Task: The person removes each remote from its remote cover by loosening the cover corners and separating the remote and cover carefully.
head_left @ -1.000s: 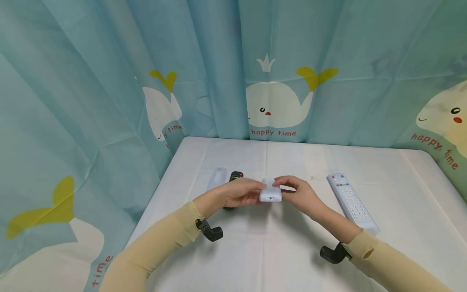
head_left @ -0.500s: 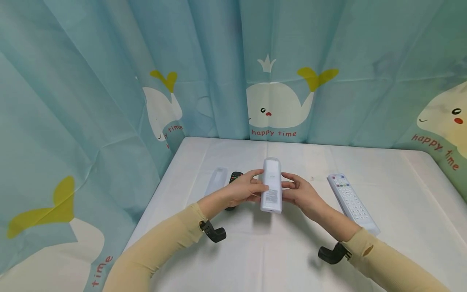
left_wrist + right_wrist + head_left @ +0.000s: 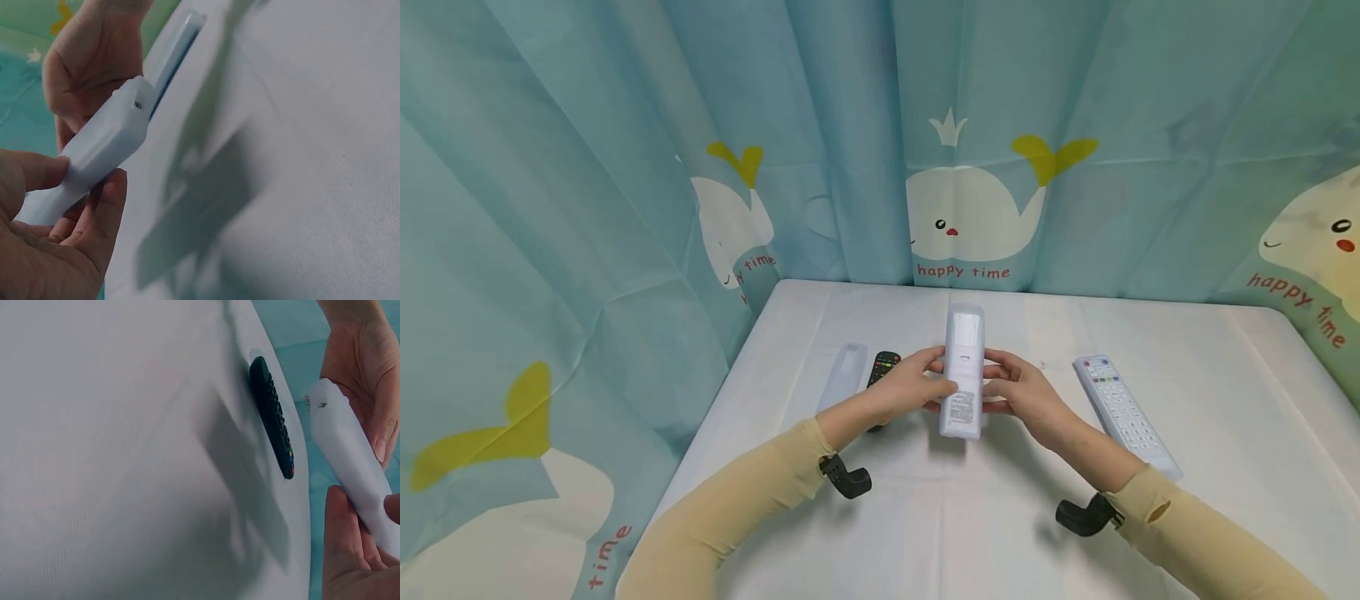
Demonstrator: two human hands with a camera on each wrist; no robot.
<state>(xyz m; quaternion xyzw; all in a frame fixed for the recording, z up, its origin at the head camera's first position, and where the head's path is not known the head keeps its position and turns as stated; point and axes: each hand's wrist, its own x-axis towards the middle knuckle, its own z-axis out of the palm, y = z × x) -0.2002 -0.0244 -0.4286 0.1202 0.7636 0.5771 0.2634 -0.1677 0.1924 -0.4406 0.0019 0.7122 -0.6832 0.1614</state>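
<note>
A white remote control [image 3: 964,350] is held up over the table between both hands, its back with a printed label turned to the head camera. My left hand [image 3: 906,390] grips its left side, thumb on the back and fingers underneath. From the right, my right hand [image 3: 1024,396] holds the other edge between thumb and fingers. In the left wrist view, one end of the remote [image 3: 109,134] shows a small dark hole. The remote's button side faces away and is hidden in the head view.
A black remote [image 3: 883,364] lies partly behind the left hand, and a pale translucent cover [image 3: 844,375] lies left of it. Another white remote [image 3: 1123,408] rests buttons up at the right. Whale-printed curtains [image 3: 850,167] border the white table [image 3: 880,533].
The held remote has tilted up from nearly end-on, so its long back now shows. The left hand has shifted slightly right along with it. The things on the table have stayed put.
</note>
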